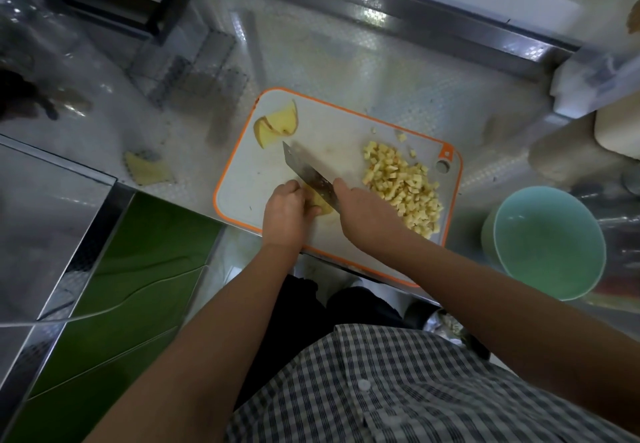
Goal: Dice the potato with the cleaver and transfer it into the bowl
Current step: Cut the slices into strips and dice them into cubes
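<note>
- Board [329, 130]: lying on the metal surface [346, 61], white with an orange rim, its near edge overhanging toward the person.
- Left hand [285, 215]: resting on the board's near part, its fingers curled and pressing down on a potato piece [320, 203], which is showing only at their tips.
- Right hand [363, 214]: holding the cleaver [306, 172], fingers wrapping the handle and hiding it; the blade is slanting away to the upper left, lying just beside the left fingers and against the potato piece.
- Dice [401, 182]: lying heaped on the board's right half, just beyond the right hand, with a few cubes scattered toward the far edge.
- Slices [277, 125]: sitting in the board's far left corner, overlapping, near the blade's tip but apart from it.
- Stray slice [149, 168]: lying off the board on the surface, to the left.
- Bowl [547, 241]: standing right of the board, pale green, with the dice and the right forearm lying between it and the potato piece.
- Rack [194, 71]: standing blurred on the far left of the surface.
- Tub [616, 130]: sitting beyond the bowl at the right edge.
</note>
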Tool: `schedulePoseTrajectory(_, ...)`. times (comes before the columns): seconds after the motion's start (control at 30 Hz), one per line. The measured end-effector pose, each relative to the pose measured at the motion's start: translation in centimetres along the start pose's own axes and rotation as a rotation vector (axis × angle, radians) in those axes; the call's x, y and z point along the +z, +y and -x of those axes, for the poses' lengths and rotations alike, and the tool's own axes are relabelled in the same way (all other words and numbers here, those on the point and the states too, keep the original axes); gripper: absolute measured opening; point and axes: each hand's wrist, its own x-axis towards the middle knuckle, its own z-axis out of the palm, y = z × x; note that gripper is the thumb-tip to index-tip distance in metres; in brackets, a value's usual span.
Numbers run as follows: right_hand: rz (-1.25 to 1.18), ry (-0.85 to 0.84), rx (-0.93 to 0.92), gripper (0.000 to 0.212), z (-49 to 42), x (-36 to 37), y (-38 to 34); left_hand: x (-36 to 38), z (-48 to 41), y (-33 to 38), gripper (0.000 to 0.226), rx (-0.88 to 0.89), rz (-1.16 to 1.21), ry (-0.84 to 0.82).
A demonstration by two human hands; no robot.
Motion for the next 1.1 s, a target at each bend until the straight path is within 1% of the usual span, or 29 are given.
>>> schedulePoseTrajectory(0.1, 0.002, 0.000, -0.008, 0.025, -0.2, 0.0, -0.1, -0.2, -0.2, 0.0, 0.024, -0.002, 0.005, -0.002)
schedulePoseTrajectory(0.23, 0.040, 0.024, 0.012, 0.030, 0.2, 0.7, -0.3, -0.2, -0.3, 0.0, 0.022, 0.001, -0.006, -0.015)
schedulePoseTrajectory(0.37, 0.023, 0.050, 0.033, 0.027, -0.6, 2.1, -0.4, -0.2, -0.1, 0.1, 0.020, 0.022, 0.000, 0.006)
schedulePoseTrajectory(0.5, -0.080, 0.078, 0.040, 0.017, -1.0, 2.6, 0.3, -0.1, -0.1, -0.3, 0.021, 0.027, -0.004, -0.002)
schedulePoseTrajectory(0.57, -0.170, 0.093, 0.034, 0.017, -0.9, 2.0, 0.9, -0.1, 0.0, -0.6, 0.022, 0.040, 0.023, 0.002)
schedulePoseTrajectory(0.63, -0.204, 0.111, -0.014, 0.018, -0.5, 1.1, 0.9, -0.2, 0.2, -0.7, 0.022, 0.024, 0.044, 0.020)
schedulePoseTrajectory(0.77, -0.129, 0.057, -0.092, 0.018, 0.1, -0.4, 0.7, -0.1, 0.2, -0.7, 0.022, -0.003, 0.055, 0.032)
schedulePoseTrajectory(0.87, -0.050, 0.019, -0.075, 0.016, 0.2, -0.5, 0.7, 0.0, 0.1, -0.7, 0.022, 0.004, 0.055, 0.018)
schedulePoseTrajectory(1.1, -0.031, -0.005, -0.041, 0.016, -0.4, 0.1, 0.6, 0.2, -0.2, -0.9, 0.022, 0.009, 0.049, -0.001)
